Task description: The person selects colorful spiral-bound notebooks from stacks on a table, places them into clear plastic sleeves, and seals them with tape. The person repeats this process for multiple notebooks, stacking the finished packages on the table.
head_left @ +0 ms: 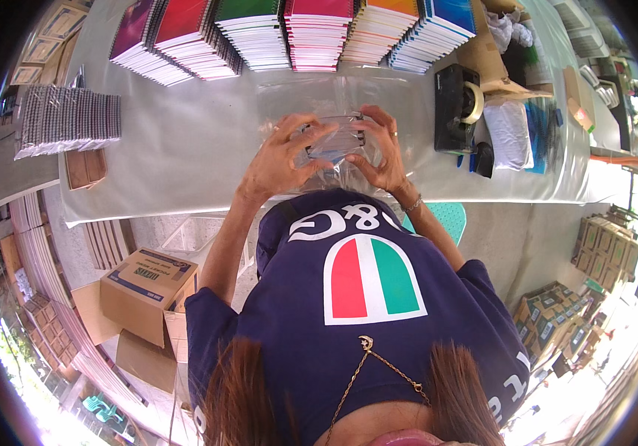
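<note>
At the near middle of the table, my left hand and my right hand grip opposite sides of a plastic-wrapped bundle. The bundle shows pale layered edges, like a small stack of notebooks, with dark bits at its corners. My fingers curve around its far side and both thumbs press toward its near side. Loose clear plastic film trails from it toward my body. Beyond my hands stand several tall stacks of spiral notebooks, among them a pink stack and a green stack.
A black tape dispenser stands to the right, beside a white plastic packet and an open cardboard box. On the left lies a wrapped pile of notebooks. An open carton sits below the table's left front edge.
</note>
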{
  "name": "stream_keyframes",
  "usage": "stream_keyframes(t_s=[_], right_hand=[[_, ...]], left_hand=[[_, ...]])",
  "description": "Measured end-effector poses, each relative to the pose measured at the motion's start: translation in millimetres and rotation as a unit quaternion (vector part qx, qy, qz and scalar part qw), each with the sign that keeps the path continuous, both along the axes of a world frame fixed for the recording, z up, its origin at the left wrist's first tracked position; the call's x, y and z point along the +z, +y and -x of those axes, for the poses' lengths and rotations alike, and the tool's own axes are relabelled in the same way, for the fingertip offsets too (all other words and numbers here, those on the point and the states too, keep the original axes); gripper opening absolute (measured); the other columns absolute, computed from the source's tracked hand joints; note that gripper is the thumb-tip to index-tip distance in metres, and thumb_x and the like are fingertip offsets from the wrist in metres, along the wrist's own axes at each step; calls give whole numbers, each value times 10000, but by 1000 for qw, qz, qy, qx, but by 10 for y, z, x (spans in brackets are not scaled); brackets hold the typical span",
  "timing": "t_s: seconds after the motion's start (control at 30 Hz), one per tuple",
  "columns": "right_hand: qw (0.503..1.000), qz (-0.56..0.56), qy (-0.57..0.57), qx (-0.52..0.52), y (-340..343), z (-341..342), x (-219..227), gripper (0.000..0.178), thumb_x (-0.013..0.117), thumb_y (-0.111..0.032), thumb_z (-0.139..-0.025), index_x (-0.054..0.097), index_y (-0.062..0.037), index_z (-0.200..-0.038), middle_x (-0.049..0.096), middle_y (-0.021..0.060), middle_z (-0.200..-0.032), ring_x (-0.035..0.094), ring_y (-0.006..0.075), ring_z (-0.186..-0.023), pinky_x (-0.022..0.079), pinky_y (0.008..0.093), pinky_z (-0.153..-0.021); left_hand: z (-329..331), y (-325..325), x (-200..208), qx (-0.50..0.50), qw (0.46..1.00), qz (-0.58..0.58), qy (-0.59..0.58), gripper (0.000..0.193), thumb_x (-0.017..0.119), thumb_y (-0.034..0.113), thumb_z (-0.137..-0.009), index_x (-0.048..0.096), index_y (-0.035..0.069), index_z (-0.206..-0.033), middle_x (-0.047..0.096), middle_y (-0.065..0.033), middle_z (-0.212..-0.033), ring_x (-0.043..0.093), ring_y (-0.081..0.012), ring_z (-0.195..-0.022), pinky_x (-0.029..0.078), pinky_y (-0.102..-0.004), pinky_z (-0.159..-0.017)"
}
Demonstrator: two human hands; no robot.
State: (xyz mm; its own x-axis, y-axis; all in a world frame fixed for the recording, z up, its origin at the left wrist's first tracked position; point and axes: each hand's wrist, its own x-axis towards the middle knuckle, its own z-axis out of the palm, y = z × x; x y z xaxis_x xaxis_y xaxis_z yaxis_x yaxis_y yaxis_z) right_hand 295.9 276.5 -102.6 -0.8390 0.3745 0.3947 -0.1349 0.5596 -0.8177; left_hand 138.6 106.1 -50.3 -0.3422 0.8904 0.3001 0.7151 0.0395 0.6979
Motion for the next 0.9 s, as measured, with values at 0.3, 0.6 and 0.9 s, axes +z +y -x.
stream_keyframes(t_s=[0.3,0.6,0.9], right_hand=[[999,-26,-25,-38,-20,-134,-126,644,841,-244,-680,556,-74,-1231,393,202,-1391,415,352,-1282,400,473,-1023],[1000,17,16,-21,-96,66,-15,307,790,-154,-747,723,-110,-1043,486,172,-1319,482,322,-1237,422,442,-1022],[993,115,-9,1,48,178,17,192,785,-107,-767,693,-66,-930,541,146,-1220,549,279,-1104,444,381,-941]], left_hand=[[-66,-137,-609,99,981,-135,102,420,853,162,-649,679,111,-1027,567,-43,-1105,561,-268,-1076,485,-382,-889],[15,79,-312,-15,973,-110,201,207,746,187,-727,720,142,-928,640,37,-992,611,-163,-1003,526,-326,-865],[130,95,-235,-3,992,-34,122,166,753,236,-750,709,142,-879,657,43,-968,650,-178,-849,553,-315,-725]])
